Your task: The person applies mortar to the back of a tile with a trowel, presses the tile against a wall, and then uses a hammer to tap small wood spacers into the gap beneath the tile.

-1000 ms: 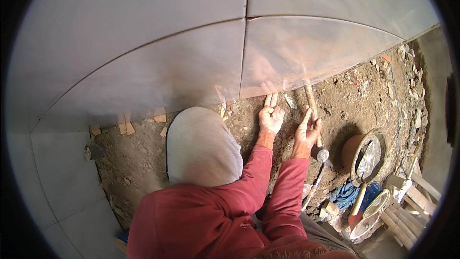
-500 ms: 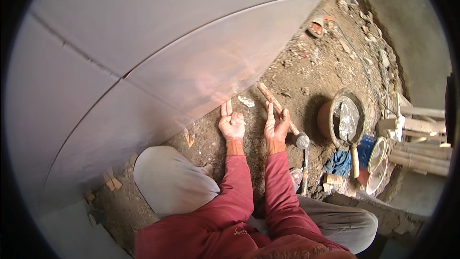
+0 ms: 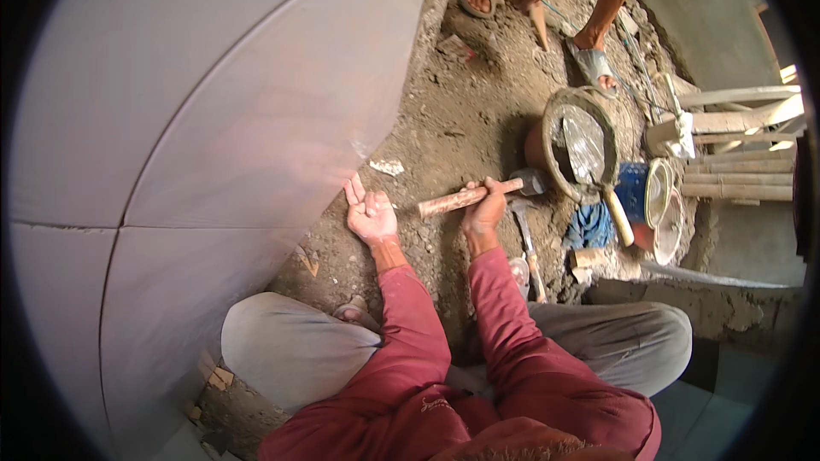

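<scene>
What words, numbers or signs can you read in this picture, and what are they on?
None that I can read.
Small light mark on the red shirt: maybe letters, but too small and blurred.
Hammer and blue bucket: no readable writing.

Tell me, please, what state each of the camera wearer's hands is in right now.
Left hand: partly open, two fingers extended at the lower edge of the large tile, nothing visible in its grip.
Right hand: closed, holding the mallet by its handle.

Open dirt point(image 3: 418, 141) lies between left fingers point(image 3: 351, 191) and mallet point(image 3: 453, 201) (bucket point(image 3: 535, 150) blocks beyond).
</scene>
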Demonstrator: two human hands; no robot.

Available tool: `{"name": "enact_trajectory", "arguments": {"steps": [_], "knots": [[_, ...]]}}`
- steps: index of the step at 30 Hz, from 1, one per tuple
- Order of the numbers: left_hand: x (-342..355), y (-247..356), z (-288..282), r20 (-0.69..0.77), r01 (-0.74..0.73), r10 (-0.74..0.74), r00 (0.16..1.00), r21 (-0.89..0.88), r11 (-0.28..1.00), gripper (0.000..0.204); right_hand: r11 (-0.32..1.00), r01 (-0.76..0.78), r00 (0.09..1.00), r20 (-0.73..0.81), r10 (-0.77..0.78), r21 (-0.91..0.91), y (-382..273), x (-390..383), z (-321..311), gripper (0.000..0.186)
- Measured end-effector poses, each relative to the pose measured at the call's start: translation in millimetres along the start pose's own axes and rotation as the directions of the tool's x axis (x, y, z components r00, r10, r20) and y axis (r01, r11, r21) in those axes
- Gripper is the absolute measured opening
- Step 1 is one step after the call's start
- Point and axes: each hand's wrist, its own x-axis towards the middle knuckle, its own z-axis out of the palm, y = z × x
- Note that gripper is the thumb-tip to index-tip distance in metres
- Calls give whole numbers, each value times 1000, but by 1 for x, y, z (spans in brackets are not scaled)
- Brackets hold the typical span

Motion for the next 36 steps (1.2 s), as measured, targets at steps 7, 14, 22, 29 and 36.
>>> {"name": "enact_trajectory", "arguments": {"steps": [7,14,22,29,36], "knots": [[3,-6,1,69,36,-34,997,-31,999,72,968,59,994,-77,-80,-243,-1,-22,-6,17],[4,-7,-6,65,53,-54,996,18,998,72,273,452,885,390,-253,-849,-25,-11,-41,32],[8,5,-3,97,47,-46,994,-2,999,63,-482,285,959,249,139,-829,-127,27,-58,64],[1,-9,2,45,32,-34,998,44,999,79,-658,211,939,-37,342,-723,-152,48,-167,56],[1,3,1,30,15,-17,999,64,998,83,-420,438,857,510,-70,-794,-136,11,-113,41]]}}
